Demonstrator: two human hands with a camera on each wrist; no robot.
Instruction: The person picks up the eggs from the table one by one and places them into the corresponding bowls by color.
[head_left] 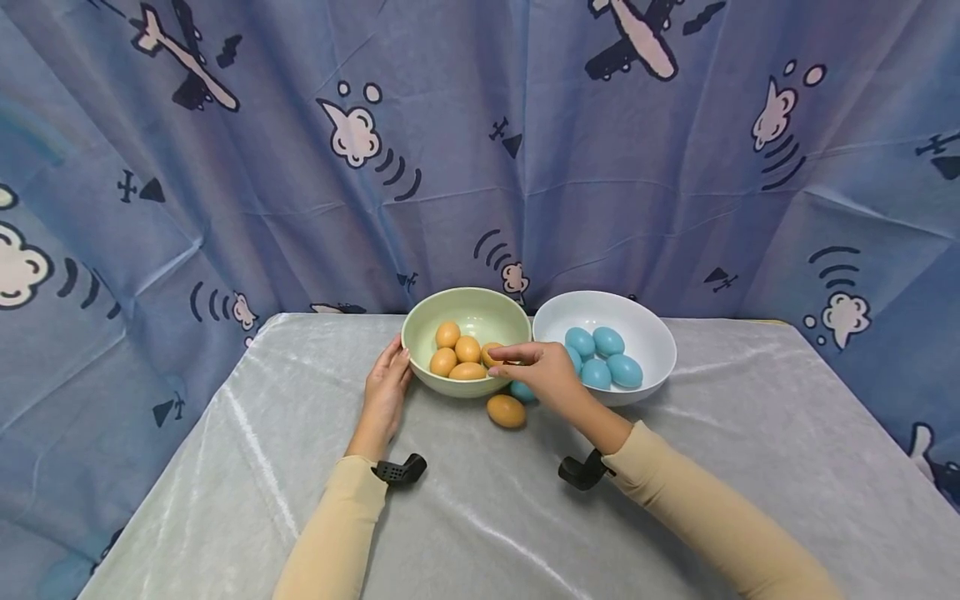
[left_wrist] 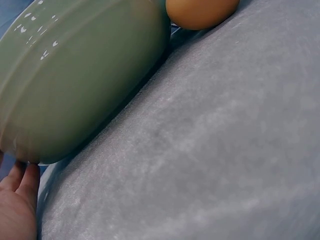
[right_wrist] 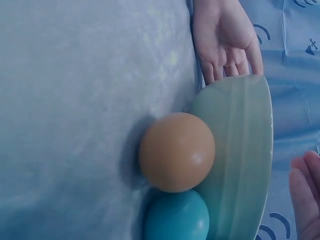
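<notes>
A light green bowl (head_left: 468, 302) holds several orange eggs (head_left: 468, 350). My left hand (head_left: 385, 398) touches the bowl's left side with fairly straight fingers, which also show against the bowl wall in the right wrist view. Over the bowl's right rim reaches my right hand (head_left: 542, 371), its fingers extended just above an orange egg inside; I see nothing held in them. On the cloth in front of the green bowl lies a loose orange egg (head_left: 506, 412). Beside it is a blue egg (right_wrist: 177, 217), partly hidden by the right hand in the head view.
A white bowl (head_left: 654, 342) with several blue eggs (head_left: 609, 360) stands right of the green one, close to it. Both bowls are near the back edge of the grey cloth-covered table (head_left: 465, 517). A blue patterned curtain (head_left: 480, 150) hangs behind.
</notes>
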